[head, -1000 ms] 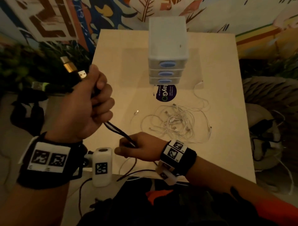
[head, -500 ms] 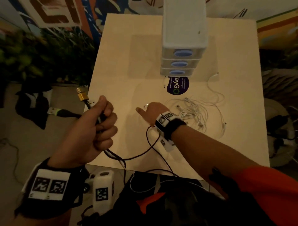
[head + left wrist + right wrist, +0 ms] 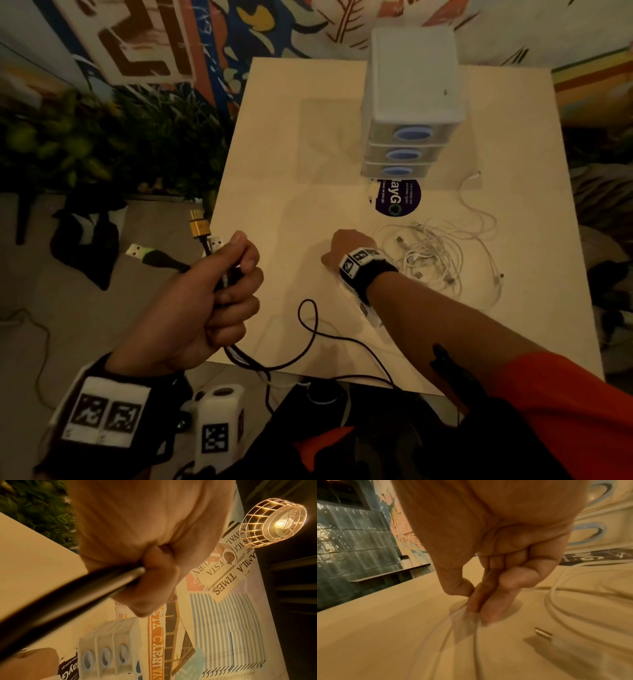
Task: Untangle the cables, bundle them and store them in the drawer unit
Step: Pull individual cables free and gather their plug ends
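Observation:
My left hand (image 3: 226,284) grips a bunch of black cables (image 3: 308,329) at the table's near left edge. A gold plug (image 3: 198,226) and a silver USB plug (image 3: 215,244) stick up out of the fist. The left wrist view shows a black cable (image 3: 68,597) running through the curled left hand (image 3: 154,574). My right hand (image 3: 346,246) is down on the table's middle, just left of the white cable tangle (image 3: 435,257). In the right wrist view the right hand (image 3: 474,601) pinches a thin white cable (image 3: 477,642) against the tabletop. The white drawer unit (image 3: 411,102) stands at the back with all drawers shut.
A round purple sticker (image 3: 397,200) lies in front of the drawer unit. The black cables loop over the beige table (image 3: 291,137) and hang off its near edge. A loose plug (image 3: 542,635) lies beside my right fingers. Plants and a dark bag sit on the floor at left.
My right hand let go of the black cables and reached forward to the white cable at the table's middle. My left hand came down with the black bunch.

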A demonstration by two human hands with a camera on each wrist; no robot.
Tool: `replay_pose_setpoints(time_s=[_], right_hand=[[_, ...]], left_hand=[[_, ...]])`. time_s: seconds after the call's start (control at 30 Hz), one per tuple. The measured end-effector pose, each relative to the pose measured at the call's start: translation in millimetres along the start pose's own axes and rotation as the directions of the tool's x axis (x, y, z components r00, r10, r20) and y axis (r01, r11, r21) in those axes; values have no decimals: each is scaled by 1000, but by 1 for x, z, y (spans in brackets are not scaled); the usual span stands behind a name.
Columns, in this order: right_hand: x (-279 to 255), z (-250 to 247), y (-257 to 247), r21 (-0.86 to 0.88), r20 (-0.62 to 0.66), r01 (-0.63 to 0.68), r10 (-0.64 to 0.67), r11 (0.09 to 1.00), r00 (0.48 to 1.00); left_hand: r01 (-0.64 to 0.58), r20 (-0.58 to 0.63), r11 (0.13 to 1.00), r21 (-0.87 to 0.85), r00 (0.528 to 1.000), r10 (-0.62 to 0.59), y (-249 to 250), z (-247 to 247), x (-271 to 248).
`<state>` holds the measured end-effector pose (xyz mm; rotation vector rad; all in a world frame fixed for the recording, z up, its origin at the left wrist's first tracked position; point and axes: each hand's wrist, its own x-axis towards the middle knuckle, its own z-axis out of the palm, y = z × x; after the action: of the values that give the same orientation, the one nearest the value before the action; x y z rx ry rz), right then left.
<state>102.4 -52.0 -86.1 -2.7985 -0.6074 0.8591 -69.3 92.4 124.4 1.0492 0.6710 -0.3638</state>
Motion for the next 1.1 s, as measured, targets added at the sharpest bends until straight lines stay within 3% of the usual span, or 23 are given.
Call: replay_pose_setpoints(time_s=[0.2,0.37,0.47,0.57,0.7,0.87,0.9,0.97,1.03,1.1], right_hand=[[-24,21,-9,-184,-3,42,-43,982,999],[-38,36,-19,-161,40,46,-40,986,998],[-46,33,-20,-54,31,27,-25,998,999],[-69,22,-17,122,-49,56,-50,991,998],[-110,6,-16,286,-272,209,-130,935,954],[-148,3,-14,335,-380,356,-220,873,898],[-152,6,-12,350,-390,363,-218,863,895],[-158,9,-8,384,-408,362,-196,849,892],[-159,13,-2,403,-419,356,-176,843,891],[-160,14,6,392,-419,351,-174,850,891]], left_hand=[[26,49,994,105,998,-32,-5,3,15],[33,81,985,168,996,-47,-7,6,22],[21,89,977,214,995,-41,-10,2,29],[6,28,960,280,1000,-15,-20,-4,45],[-19,-80,905,425,995,58,-42,-2,70],[-130,-38,838,529,984,176,-56,20,80],[-180,-28,797,576,971,239,-56,23,81],[-264,36,631,729,936,350,-57,27,81],[-265,124,439,859,938,325,-59,31,80],[-202,129,310,929,962,240,-60,33,78]])
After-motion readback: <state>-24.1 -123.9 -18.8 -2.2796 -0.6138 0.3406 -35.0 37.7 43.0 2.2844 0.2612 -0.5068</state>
